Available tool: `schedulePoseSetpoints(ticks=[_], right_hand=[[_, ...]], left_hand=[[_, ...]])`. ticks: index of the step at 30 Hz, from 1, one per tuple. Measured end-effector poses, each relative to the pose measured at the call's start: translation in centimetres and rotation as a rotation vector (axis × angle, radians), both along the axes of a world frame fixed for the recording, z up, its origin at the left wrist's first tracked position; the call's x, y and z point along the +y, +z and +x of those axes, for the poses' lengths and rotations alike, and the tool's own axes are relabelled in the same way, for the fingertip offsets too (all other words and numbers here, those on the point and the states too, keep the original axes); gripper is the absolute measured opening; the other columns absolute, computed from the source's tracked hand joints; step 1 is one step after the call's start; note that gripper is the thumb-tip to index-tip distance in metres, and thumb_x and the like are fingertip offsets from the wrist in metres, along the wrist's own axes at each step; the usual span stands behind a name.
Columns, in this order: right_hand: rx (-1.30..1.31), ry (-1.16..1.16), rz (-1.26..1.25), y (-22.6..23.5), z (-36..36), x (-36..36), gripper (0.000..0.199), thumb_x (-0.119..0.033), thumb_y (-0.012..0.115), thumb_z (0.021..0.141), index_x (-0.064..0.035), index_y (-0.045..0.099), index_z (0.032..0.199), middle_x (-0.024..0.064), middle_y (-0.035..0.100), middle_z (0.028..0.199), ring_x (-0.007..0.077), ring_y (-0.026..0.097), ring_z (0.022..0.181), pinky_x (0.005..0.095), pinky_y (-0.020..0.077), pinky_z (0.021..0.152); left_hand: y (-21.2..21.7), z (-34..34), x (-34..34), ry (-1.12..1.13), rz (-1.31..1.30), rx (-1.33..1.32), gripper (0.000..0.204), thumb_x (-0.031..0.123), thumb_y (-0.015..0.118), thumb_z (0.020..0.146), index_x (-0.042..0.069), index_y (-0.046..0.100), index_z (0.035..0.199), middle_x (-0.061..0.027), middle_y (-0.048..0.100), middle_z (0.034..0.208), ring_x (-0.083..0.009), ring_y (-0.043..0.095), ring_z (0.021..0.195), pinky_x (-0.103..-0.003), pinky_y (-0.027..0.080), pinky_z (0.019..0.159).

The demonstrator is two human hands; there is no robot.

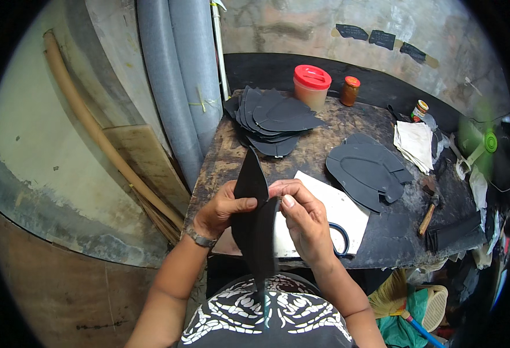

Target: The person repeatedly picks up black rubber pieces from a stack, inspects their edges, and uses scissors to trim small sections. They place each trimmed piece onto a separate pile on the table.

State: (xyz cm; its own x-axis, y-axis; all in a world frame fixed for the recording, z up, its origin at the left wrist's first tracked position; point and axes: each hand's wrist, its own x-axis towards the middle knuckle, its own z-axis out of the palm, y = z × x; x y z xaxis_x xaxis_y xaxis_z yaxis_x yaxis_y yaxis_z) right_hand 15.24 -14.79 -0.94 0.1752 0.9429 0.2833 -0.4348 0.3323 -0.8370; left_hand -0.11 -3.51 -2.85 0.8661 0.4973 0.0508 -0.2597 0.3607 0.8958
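My left hand [223, 210] and my right hand [302, 216] both grip one black shoe-sole-shaped sheet [253, 223], held upright and folded lengthwise between them above the table's near edge. Its pointed tip rises toward the far side. A pile of similar black pieces [275, 119] lies at the back left of the worn dark table [324, 124]. Another stack of black soles [368, 171] lies to the right of my hands.
A white board [339, 209] with scissors [343, 240] on it lies under my right hand. A red-lidded jar [311, 86], a small orange-lidded jar [350, 90], folded white cloths [414, 145] and a hammer [430, 211] sit on the table. Grey pipes [179, 87] stand at left.
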Motion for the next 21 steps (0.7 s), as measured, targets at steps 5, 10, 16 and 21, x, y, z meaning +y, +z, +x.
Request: schedulePoseSetpoints(ticks=[5,10,16,21], right_hand=[[0.213,0.001,-0.124,-1.8,0.3,0.8,0.011,-0.015,0.056,0.094,-0.0051,0.056,0.089,0.0032,0.057,0.100,0.0063,0.056,0.079,0.0174,0.0465,0.067],[0.072,-0.114,-0.176,-4.0,0.7,1.5,0.014,-0.017,0.057,0.093,-0.0038,0.054,0.090,0.0064,0.060,0.097,0.0072,0.057,0.077,0.0193,0.0485,0.065],[0.034,-0.153,-0.207,-5.2,0.8,1.3,0.014,-0.016,0.057,0.093,-0.0017,0.055,0.093,0.0060,0.061,0.094,0.0073,0.057,0.077,0.0213,0.0498,0.068],[-0.057,-0.089,-0.060,-4.9,1.1,0.8,0.011,-0.010,0.058,0.090,-0.0011,0.057,0.096,0.0061,0.060,0.096,0.0092,0.058,0.079,0.0216,0.0496,0.073]], left_hand=[[3.4,-0.6,-1.1,0.051,0.088,0.213,0.033,0.015,0.070,0.082,-0.003,0.061,0.109,-0.0065,0.066,0.100,-0.0106,0.061,0.089,-0.024,0.049,0.082],[4.5,-0.3,-1.8,0.086,0.016,0.340,0.034,0.013,0.070,0.080,-0.005,0.060,0.107,-0.0089,0.066,0.097,-0.0127,0.062,0.087,-0.024,0.049,0.079],[4.1,-0.3,-2.1,0.079,-0.014,0.334,0.037,0.013,0.069,0.080,-0.006,0.058,0.110,-0.0114,0.065,0.100,-0.0138,0.062,0.088,-0.025,0.049,0.081],[4.2,-0.2,-2.0,0.066,-0.018,0.321,0.037,0.012,0.069,0.081,-0.006,0.058,0.110,-0.0110,0.065,0.100,-0.0140,0.062,0.088,-0.025,0.050,0.081]])
